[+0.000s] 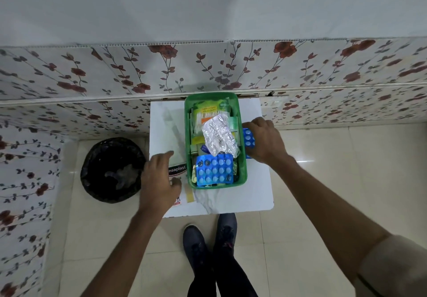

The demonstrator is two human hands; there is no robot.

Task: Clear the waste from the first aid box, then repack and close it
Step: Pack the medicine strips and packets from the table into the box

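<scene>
A green first aid box point(242, 172) stands lidless on a small white table point(254, 195). Inside lie a silver foil strip point(219, 137), a blue blister pack point(215, 169) at the near end and a cotton-bud packet point(204, 114) at the far end. My right hand point(265, 141) is just right of the box, closed on a second blue blister pack point(249, 137). My left hand point(159, 179) hovers left of the box over a Hansaplast plaster packet point(178, 170), fingers apart, holding nothing.
A black bin point(111, 169) lined with a dark bag stands on the tiled floor left of the table. A floral-papered wall runs behind the table. My feet point(212, 239) stand at the table's near edge.
</scene>
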